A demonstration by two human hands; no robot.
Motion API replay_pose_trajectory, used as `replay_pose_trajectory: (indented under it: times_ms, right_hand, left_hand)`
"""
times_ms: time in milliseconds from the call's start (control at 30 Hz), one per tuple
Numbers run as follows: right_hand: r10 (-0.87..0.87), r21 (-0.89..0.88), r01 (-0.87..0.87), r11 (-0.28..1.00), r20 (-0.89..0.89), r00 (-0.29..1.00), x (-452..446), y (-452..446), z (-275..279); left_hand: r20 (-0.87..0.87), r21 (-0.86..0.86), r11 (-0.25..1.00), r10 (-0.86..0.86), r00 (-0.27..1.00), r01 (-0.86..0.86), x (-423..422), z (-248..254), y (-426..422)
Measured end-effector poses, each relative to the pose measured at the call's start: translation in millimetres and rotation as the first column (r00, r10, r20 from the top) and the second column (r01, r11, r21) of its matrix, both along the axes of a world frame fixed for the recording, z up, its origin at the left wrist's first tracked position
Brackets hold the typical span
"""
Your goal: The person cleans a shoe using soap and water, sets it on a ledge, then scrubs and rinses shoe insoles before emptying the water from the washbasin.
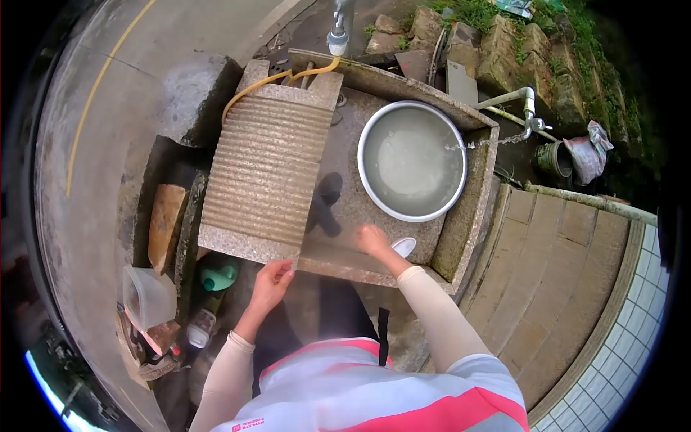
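My left hand (273, 281) hovers by the front corner of the ribbed stone washboard (263, 169), fingers curled together with nothing visible in them. Over the front part of the stone sink (345, 255) is my right hand (372, 239). It is somewhat blurred and its fingers are turned away, so what it holds, if anything, does not show. Just right of it lies a small white oval thing (404, 247), partly hidden by my wrist. A large metal basin (414, 162) with cloudy water sits in the sink. Water runs into it from a tap (536, 124).
A yellow hose (259, 85) hangs from a second tap (337, 39) over the washboard. To the left are a stone block (198, 97), a clear plastic tub (149, 297) and a green bottle (219, 276). A bucket (553, 160) stands beyond the sink, at right.
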State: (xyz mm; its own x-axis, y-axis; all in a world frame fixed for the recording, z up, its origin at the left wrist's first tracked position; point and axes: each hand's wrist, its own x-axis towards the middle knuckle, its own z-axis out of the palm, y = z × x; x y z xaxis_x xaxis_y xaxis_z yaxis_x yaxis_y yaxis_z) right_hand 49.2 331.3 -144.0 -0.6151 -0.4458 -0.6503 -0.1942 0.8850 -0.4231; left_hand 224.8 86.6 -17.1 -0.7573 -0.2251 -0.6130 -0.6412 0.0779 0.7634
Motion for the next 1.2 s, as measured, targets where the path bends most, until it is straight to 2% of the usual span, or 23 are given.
replay_pose_trajectory:
  times_ms: [33,100,200,300,333,400,433,500,567,633,700,733,767,833,867,900,967,1033,1067,1100,1167,1200]
  right_hand:
    - [0.016,-0.039,-0.016,0.999,0.015,1.0,-8.3,-14.8,-15.1]
    - [-0.186,-0.028,0.188,0.982,0.048,0.981,-20.9,-47.2,-55.3]
    - [-0.329,0.109,0.332,0.937,-0.047,0.943,-12.4,-94.2,-86.9]
    - [-0.235,0.207,0.265,0.942,-0.158,0.959,9.4,-112.1,-97.8]
    - [-0.249,0.192,0.293,0.937,-0.222,0.943,16.0,-110.6,-105.8]
    - [-0.487,0.056,0.489,0.871,-0.043,0.872,26.1,-95.2,-125.1]
    - [-0.582,0.002,0.582,0.813,0.055,0.812,24.4,-85.4,-124.1]
    - [-0.635,-0.053,0.647,0.76,0.149,0.758,6.5,-55.0,-97.4]
    - [-0.664,-0.289,0.74,0.607,0.326,0.673,1.2,-21.1,-76.6]
    - [-0.614,-0.345,0.682,0.645,0.299,0.731,-14.4,6.5,-41.2]
    - [-0.613,-0.447,0.574,0.686,0.069,0.787,-26.2,31.1,-22.9]
    - [-0.615,-0.399,0.541,0.741,-0.077,0.785,-43.8,35.7,-5.4]
    - [-0.598,-0.342,0.514,0.787,-0.22,0.77,-61.6,40.2,2.8]
    - [-0.464,-0.267,0.38,0.886,-0.481,0.744,-87.9,59.3,-28.0]
    - [-0.405,-0.193,0.36,0.913,-0.541,0.737,-103.1,64.7,-43.8]
    - [-0.34,-0.116,0.341,0.933,-0.595,0.728,-117.5,66.2,-59.7]
    - [-0.272,0.085,0.39,0.917,-0.582,0.767,-138.9,64.6,-94.6]
    - [-0.207,0.214,0.381,0.9,-0.559,0.803,-135.9,63.0,-138.5]
    - [-0.165,0.179,0.348,0.92,-0.629,0.759,-136.2,56.8,-140.1]
    - [-0.342,0.013,0.418,0.908,-0.553,0.76,-142.6,55.1,-139.0]
    - [-0.623,-0.283,0.557,0.781,-0.296,0.724,-155.4,49.3,-131.7]
    - [-0.727,-0.416,0.63,0.656,-0.121,0.676,-159.1,38.8,-95.8]
  left_hand:
    - [-0.02,0.01,1.0,0.023,1.0,-0.023,-13.6,-0.8,8.8]
    - [-0.016,-0.036,0.997,0.073,0.997,-0.074,-28.4,-17.1,22.2]
    - [0.023,-0.098,0.995,-0.007,1.0,0.009,-38.5,-41.8,39.2]
    - [0.001,-0.126,0.981,-0.146,0.989,0.145,-45.9,-69.1,57.5]
    - [-0.014,-0.164,0.966,-0.207,0.978,0.201,-47.1,-84.7,64.6]
    - [-0.003,-0.249,0.935,-0.261,0.965,0.252,-57.0,-112.9,76.7]
    - [0.023,-0.296,0.922,-0.255,0.967,0.25,-67.6,-126.2,81.1]
    - [0.075,-0.385,0.9,-0.191,0.979,0.205,-80.7,-159.5,89.5]
    - [0.099,-0.486,0.864,-0.096,0.99,0.133,-90.2,-196.9,94.9]
    - [0.094,-0.593,0.802,-0.019,0.995,0.071,-108.0,-223.3,97.7]
    - [0.196,-0.669,0.737,0.049,0.979,0.097,-124.5,-239.7,95.1]
    - [0.267,-0.708,0.692,0.078,0.96,0.141,-129.3,-241.1,95.6]
    - [0.324,-0.69,0.7,0.069,0.944,0.186,-132.8,-240.7,96.6]
    - [0.438,-0.649,0.707,0.045,0.898,0.281,-133.9,-241.0,97.4]
    - [0.466,-0.645,0.699,0.039,0.884,0.309,-130.2,-245.5,100.2]
    - [0.517,-0.546,0.774,0.012,0.856,0.32,-131.4,-243.9,100.0]
    - [0.6,-0.324,0.894,-0.058,0.798,0.309,-140.5,-232.3,100.9]
    - [0.281,-0.266,0.95,-0.088,0.956,0.165,-135.9,-222.9,113.7]
    - [0.176,-0.07,0.997,0.052,0.983,-0.04,-135.6,-217.3,121.6]
    - [0.142,0.18,0.974,0.113,0.983,-0.138,-146.2,-187.9,118.7]
    - [0.136,0.414,0.881,0.188,0.973,-0.228,-178.7,-109.2,98.0]
    - [0.1,0.427,0.871,0.22,0.97,-0.242,-183.4,-86.9,83.9]
